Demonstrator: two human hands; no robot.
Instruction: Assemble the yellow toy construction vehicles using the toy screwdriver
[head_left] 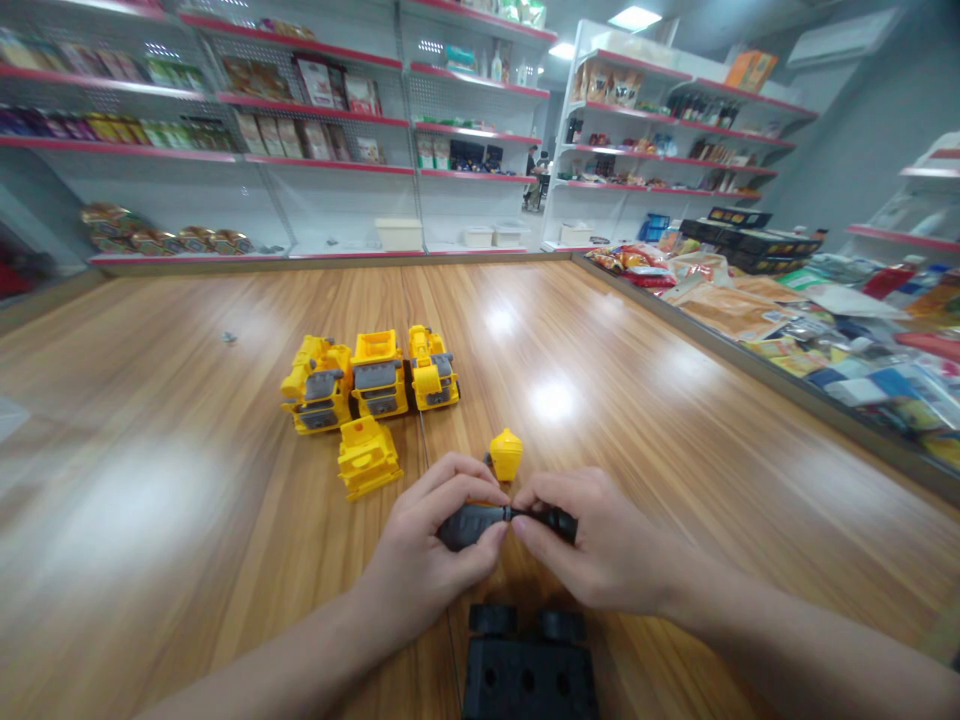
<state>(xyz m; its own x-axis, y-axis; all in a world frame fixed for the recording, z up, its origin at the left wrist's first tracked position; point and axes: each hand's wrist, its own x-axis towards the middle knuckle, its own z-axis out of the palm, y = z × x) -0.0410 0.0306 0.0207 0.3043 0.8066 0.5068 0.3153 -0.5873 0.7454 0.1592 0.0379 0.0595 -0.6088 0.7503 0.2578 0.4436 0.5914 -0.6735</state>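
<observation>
My left hand (431,545) and my right hand (592,545) meet over the wooden table (637,420), both closed on a small black toy part (480,522) held between their fingertips. Just beyond the fingers stands a small yellow cone-shaped piece (506,455). Near my wrists lies a black toy chassis (529,670) with wheels. Farther out sit three yellow toy construction trucks (371,382) side by side, and a loose yellow body piece (367,458) lies in front of them.
A tiny grey bit (229,338) lies on the table at far left. Packaged snacks (787,310) fill a bin along the right edge. Store shelves (315,130) with goods line the back wall.
</observation>
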